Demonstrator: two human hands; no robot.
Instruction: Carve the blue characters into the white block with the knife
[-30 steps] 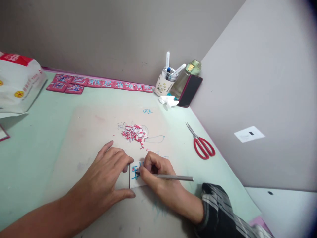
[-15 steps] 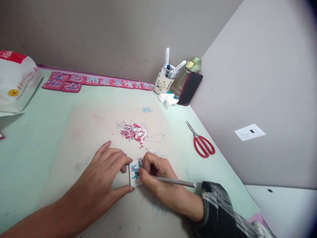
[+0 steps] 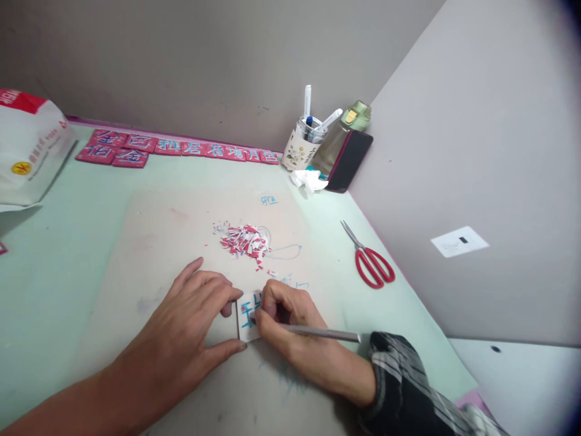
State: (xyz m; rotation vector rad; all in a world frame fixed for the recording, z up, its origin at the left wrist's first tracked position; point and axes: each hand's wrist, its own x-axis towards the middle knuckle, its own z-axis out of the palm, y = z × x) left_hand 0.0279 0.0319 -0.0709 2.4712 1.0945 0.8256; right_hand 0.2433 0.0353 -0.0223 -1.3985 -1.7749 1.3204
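A small white square tile [image 3: 244, 333] with blue character strokes lies flat on the mat. A bit of red shows within the strokes. My left hand [image 3: 195, 315] pinches the tile's left edge, thumb at the near corner and forefinger at the far corner. In a pen grip, my right hand [image 3: 290, 321] is closed round a slim silver craft knife [image 3: 324, 332], its tip down on the blue strokes. The right fingers cover the tile's right part. Beyond the hands is a pile of red and white shavings [image 3: 245, 241].
Red scissors [image 3: 373, 264] lie to the right. At the back stand a jar of markers [image 3: 299, 148], a green-lidded bottle [image 3: 356, 115] and a leaning phone [image 3: 349, 162], with crumpled tissue [image 3: 308, 180] in front. Red character tiles [image 3: 170, 147] line the wall; a white bag [image 3: 34, 151] stands left.
The knife's tip has shifted slightly down along the strokes, and its rear end has moved a little to the right. My left hand keeps its place on the tile.
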